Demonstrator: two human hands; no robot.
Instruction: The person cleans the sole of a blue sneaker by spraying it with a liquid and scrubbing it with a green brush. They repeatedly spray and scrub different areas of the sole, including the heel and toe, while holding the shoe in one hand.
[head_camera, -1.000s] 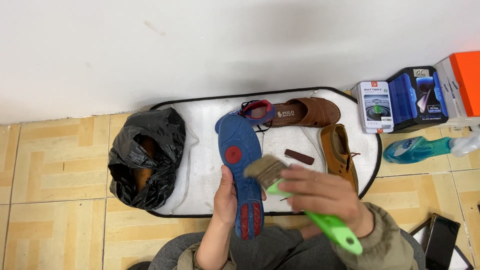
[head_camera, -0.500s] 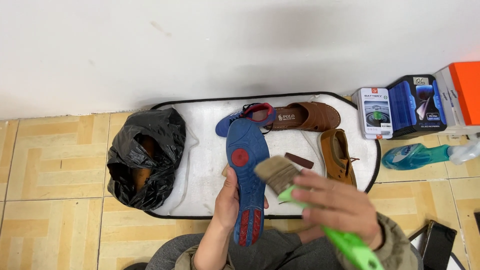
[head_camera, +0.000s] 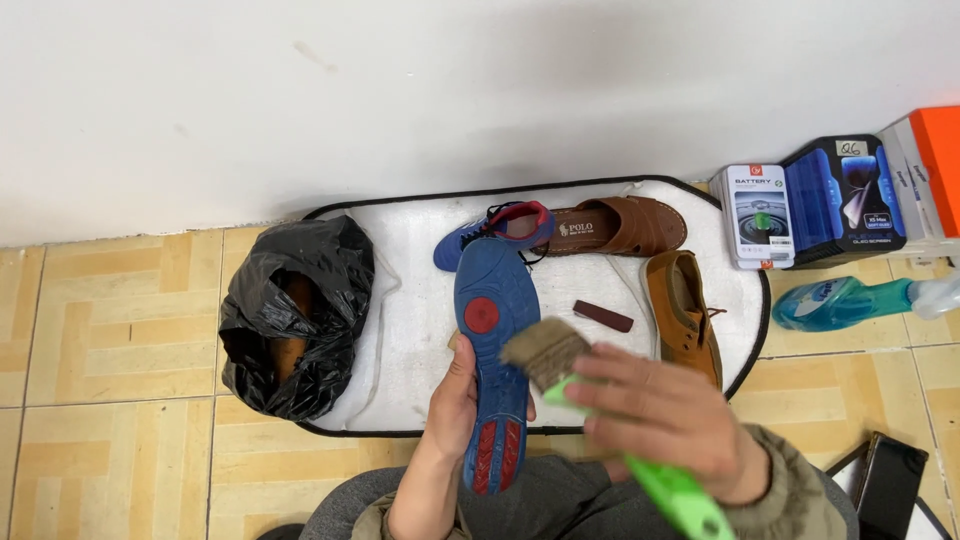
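Note:
My left hand grips a blue shoe sole-up; the sole has a red circle and red heel patches. My right hand holds a green-handled brush, its tan bristles resting against the right edge of the sole. Behind it on the white mat lie a second blue shoe with a red collar, a brown sandal and a tan lace-up shoe. A small dark brown block lies between the sole and the tan shoe.
A black plastic bag with something brown inside sits on the mat's left end. Boxes stand by the wall at right, a blue-green bottle lies on the tiles, and a dark phone is at bottom right.
The brush and my right hand have slid down and to the right along the sole. The shoe has tipped a little nearer to me.

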